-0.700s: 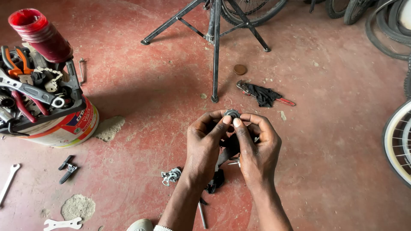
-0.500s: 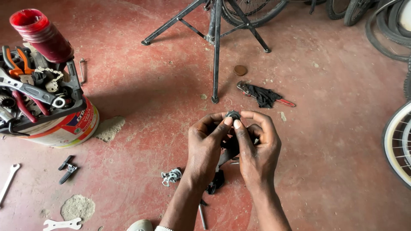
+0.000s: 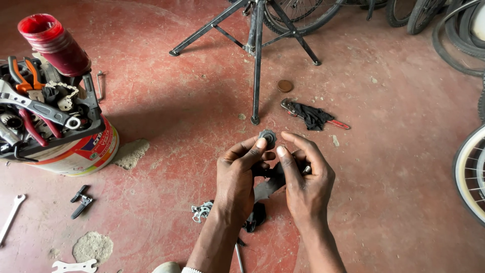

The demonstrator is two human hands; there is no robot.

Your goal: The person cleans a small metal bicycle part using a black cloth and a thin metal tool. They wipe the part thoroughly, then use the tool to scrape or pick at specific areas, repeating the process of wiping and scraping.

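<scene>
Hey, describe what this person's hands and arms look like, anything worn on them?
Both are bare: the left hand and right hand wear no gloves, rings or watch that show, and the forearms are uncovered with no sleeves. Nails are short. A bit of white cloth shows at the frame's bottom edge near the left arm.

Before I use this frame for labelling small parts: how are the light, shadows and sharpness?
Head view: soft, even light, no strong glare; the stand and bucket cast only faint shadows on the red floor. The hands, left hand and right hand, look sharp, and the small toothed part at the fingertips is readable. Wide-angle bending shows at the edges, near the wheel.
</scene>
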